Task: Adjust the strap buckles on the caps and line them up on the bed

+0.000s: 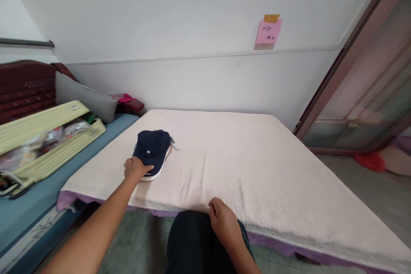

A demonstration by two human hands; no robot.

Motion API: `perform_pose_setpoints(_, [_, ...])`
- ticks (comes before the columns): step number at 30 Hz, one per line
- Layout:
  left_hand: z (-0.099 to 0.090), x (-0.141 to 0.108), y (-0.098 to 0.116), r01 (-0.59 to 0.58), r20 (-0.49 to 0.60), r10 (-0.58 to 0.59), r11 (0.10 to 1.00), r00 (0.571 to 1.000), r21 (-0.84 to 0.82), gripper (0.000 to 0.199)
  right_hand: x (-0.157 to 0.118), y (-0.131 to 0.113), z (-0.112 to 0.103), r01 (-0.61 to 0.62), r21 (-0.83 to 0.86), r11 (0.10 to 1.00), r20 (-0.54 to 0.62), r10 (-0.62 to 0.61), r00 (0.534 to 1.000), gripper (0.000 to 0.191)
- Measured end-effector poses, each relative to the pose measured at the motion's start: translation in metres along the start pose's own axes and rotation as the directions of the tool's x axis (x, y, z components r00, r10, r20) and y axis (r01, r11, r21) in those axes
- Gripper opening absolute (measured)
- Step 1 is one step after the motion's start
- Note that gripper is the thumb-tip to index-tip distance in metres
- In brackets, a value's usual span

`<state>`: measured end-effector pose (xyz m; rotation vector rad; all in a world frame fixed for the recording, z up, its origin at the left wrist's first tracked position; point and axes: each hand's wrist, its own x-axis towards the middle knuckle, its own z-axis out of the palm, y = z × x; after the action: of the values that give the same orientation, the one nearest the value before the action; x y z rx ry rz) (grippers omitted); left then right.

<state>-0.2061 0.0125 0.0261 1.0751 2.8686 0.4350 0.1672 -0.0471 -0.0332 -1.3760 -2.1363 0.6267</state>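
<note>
1. The navy cap [153,142] lies towards the left of the cloth-covered worktop [257,167], crown up.
2. Its long axis runs roughly front to back: brim towards the person, crown towards the wall [192,83].
3. The left hand [135,169] is the nearer one, touching the brim's left front part. From it, the crown lies farther forward and slightly right.
4. That hand is partly closed, thumb across the brim; whether the fingers grip underneath is hidden.
5. The right hand [224,219], well apart, is loosely curled by the worktop's near edge, nothing showing in it.
</note>
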Motion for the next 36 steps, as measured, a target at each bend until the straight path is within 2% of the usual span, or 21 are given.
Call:
perform_pose_setpoints(4, [-0.003,0.004,0.008,0.001,0.010,-0.001,1.000,1.000,0.019,0.090,-0.002,-0.001,0.000,0.010,-0.002,1.000,-0.004,-0.010,1.000,0.017])
perform_pose_setpoints(9, [-0.005,0.006,0.005,0.027,0.035,-0.027,1.000,0.999,0.006,0.085,-0.005,0.001,-0.003,0.024,-0.001,1.000,-0.014,-0.024,1.000,0.017])
perform_pose_setpoints(17, [0.001,-0.005,0.002,0.124,0.032,-0.122,0.991,0.992,-0.043,0.096,-0.013,0.006,-0.013,0.061,0.047,0.997,-0.018,-0.060,0.998,0.017])
perform_pose_setpoints(21, [0.001,-0.011,0.008,0.163,-0.003,-0.164,0.982,0.986,-0.100,0.102,-0.017,0.008,-0.015,0.081,0.038,0.996,-0.030,-0.079,0.996,0.018])
perform_pose_setpoints(26, [-0.007,-0.010,0.010,0.202,-0.020,-0.213,0.948,0.977,-0.247,0.104,-0.020,0.019,-0.021,0.088,0.059,0.994,-0.053,-0.085,0.995,0.019])
perform_pose_setpoints(28, [-0.010,-0.008,0.011,0.209,0.010,-0.219,0.919,0.976,-0.335,0.095,-0.020,0.024,-0.024,0.088,0.084,0.993,-0.062,-0.083,0.995,0.019])
perform_pose_setpoints(31, [-0.013,-0.007,0.014,0.209,0.103,-0.182,0.837,0.978,-0.505,0.070,-0.021,0.028,-0.026,0.082,0.124,0.989,-0.060,-0.075,0.995,0.019])
perform_pose_setpoints(33, [-0.012,-0.010,0.019,0.206,0.154,-0.140,0.755,0.978,-0.622,0.058,-0.021,0.027,-0.026,0.077,0.136,0.988,-0.058,-0.069,0.996,0.019])
perform_pose_setpoints(36, [-0.010,-0.014,0.032,0.194,0.179,-0.086,0.614,0.980,-0.765,0.051,-0.019,0.024,-0.025,0.059,0.135,0.989,-0.057,-0.052,0.997,0.019])
